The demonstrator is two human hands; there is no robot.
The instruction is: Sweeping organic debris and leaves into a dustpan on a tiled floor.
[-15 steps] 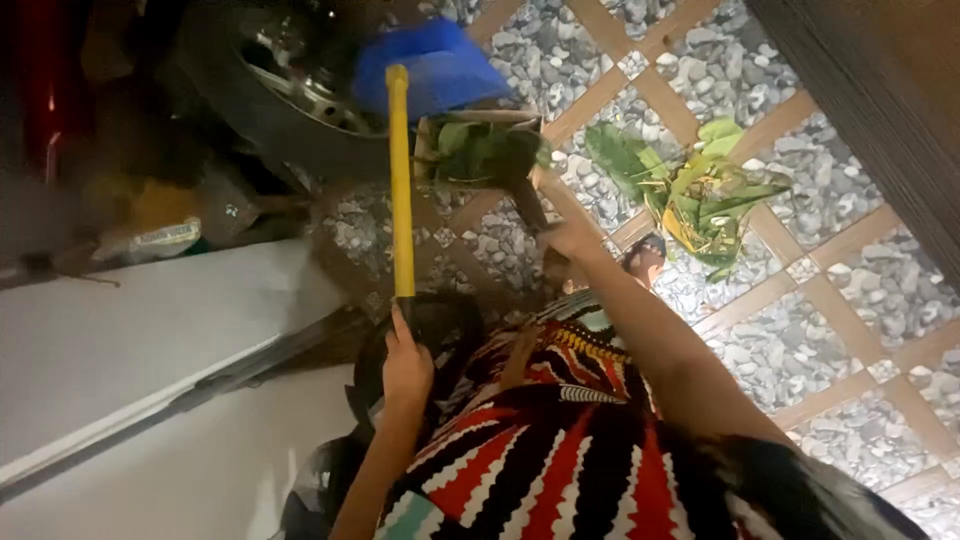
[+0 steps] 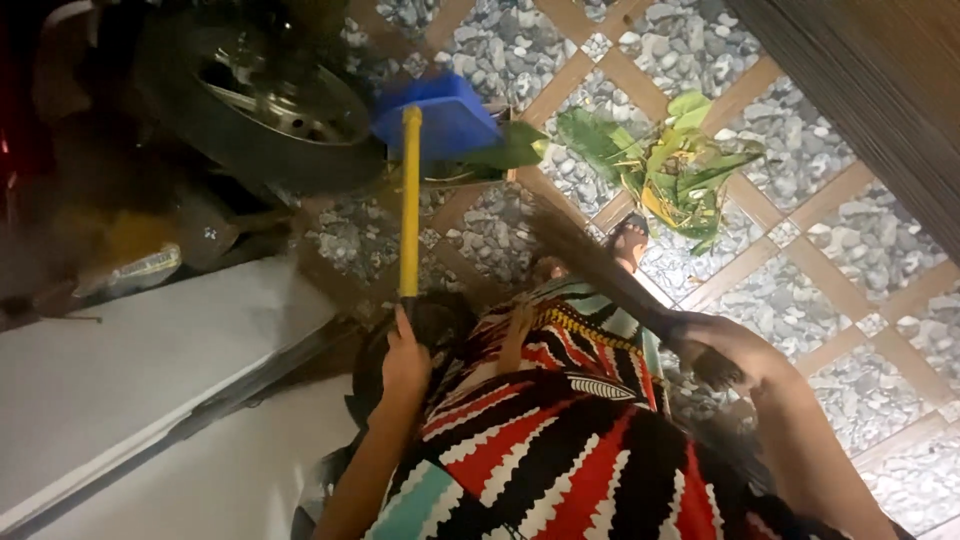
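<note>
**Dustpan and broom over a pebble-patterned floor**

Pebble-patterned tiles (image 2: 800, 260) with tan borders cover the ground, dimly lit, with a dark ribbed wall or door edge at the upper right and a vehicle wheel (image 2: 260, 110) at the upper left. A pale flat ledge (image 2: 150, 360) runs along the lower left.

The left hand (image 2: 405, 365) is wrapped closed around the lower end of a yellow handle (image 2: 410, 200). That handle runs almost straight away from the person, its long axis pointing up the frame, and ends at a blue dustpan (image 2: 445, 115) set on the floor beside the wheel. The pan's mouth faces right. A few green leaves (image 2: 500, 150) lie at its opening; how much is inside cannot be told, since the blue back hides the interior.

The right hand (image 2: 725, 350) is clenched around the dark top of a broom (image 2: 590, 260), whose bristles slant up and to the left, blurred, with their tips near the dustpan's mouth. A looser pile of green and yellowish leaves (image 2: 680, 170) lies on the tiles to the right of the pan, near it but apart, and beyond the broom's tips. From the right hand the pile lies up and slightly left; the right hand is the nearer of the two to it.

A bare foot (image 2: 628, 245) shows between the broom and the pile, above a boldly striped red, black and white garment (image 2: 560, 430).
</note>
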